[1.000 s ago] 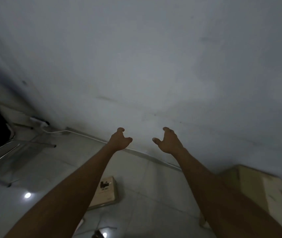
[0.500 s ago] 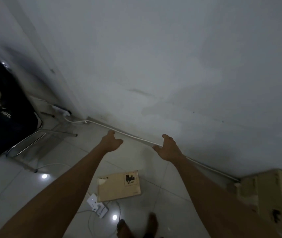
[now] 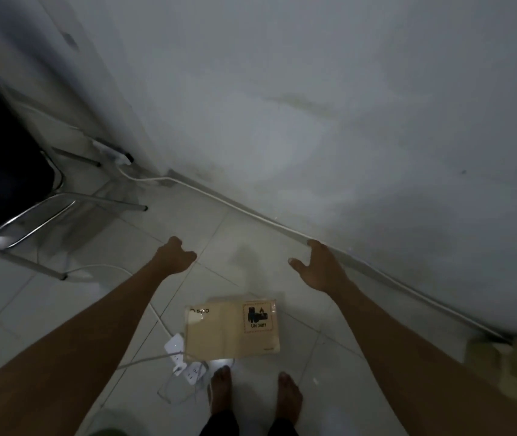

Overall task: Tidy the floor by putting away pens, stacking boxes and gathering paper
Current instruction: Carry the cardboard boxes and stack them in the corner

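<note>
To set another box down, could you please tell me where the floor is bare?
Bare tile lies between the flat box and the wall cable, and rightward toward the cardboard box. The power strip and cords crowd its left edge.

Flat box (image 3: 232, 328): tan, black hazard label. Power strip (image 3: 184, 357): white. Floor (image 3: 250, 234): pale glossy tiles; chair (image 3: 2, 158): black seat, chrome frame.

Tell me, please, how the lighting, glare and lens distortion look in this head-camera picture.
Head view: dim and grey overall; a bright glare patch on the floor at the near edge of the flat cardboard box, a second under the chair; the wide lens bows the line where wall meets floor; the box label is legible, while the pale cardboard at the right edge is soft.
</note>
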The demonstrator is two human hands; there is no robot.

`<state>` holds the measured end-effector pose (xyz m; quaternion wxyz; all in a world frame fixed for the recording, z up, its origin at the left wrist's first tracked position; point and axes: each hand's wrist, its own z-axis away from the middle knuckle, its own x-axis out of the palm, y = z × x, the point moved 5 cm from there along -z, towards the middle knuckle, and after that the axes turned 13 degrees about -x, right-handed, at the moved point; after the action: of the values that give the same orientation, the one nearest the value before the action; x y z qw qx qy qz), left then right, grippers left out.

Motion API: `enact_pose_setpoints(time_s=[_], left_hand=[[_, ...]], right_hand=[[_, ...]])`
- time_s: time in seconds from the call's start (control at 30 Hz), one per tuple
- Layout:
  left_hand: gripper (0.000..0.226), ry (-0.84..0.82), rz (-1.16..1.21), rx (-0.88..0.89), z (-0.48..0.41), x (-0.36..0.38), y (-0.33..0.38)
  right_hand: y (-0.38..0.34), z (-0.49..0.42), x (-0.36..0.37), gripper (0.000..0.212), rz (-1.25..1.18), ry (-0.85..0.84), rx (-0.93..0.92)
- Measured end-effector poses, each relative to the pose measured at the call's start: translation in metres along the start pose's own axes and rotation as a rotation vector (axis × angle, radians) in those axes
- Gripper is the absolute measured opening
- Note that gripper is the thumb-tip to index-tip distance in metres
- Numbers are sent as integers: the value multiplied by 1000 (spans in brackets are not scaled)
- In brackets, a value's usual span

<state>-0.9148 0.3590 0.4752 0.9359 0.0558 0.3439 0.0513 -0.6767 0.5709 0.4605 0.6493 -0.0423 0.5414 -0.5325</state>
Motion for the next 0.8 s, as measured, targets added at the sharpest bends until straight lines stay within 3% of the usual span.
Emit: enact_pose_setpoints(time_s=[0.23, 0.37, 0.47, 0.7, 0.8], left_hand=[[71, -103, -100, -193, -160, 84, -78], [64, -175, -21, -289, -233, 132, -113], [79, -236, 26, -351, -256, 159, -121], [31, -370, 30, -433, -292, 203, -141], [43, -512, 69, -534, -291, 220, -152]], right_hand=[[87, -72, 127, 79, -48, -88, 76], [128, -105, 191, 79, -93, -136, 121], [153, -120, 227, 79, -123, -165, 171], [185, -148, 283, 80, -258, -205, 344], [199, -152, 299, 85, -307, -249, 491]])
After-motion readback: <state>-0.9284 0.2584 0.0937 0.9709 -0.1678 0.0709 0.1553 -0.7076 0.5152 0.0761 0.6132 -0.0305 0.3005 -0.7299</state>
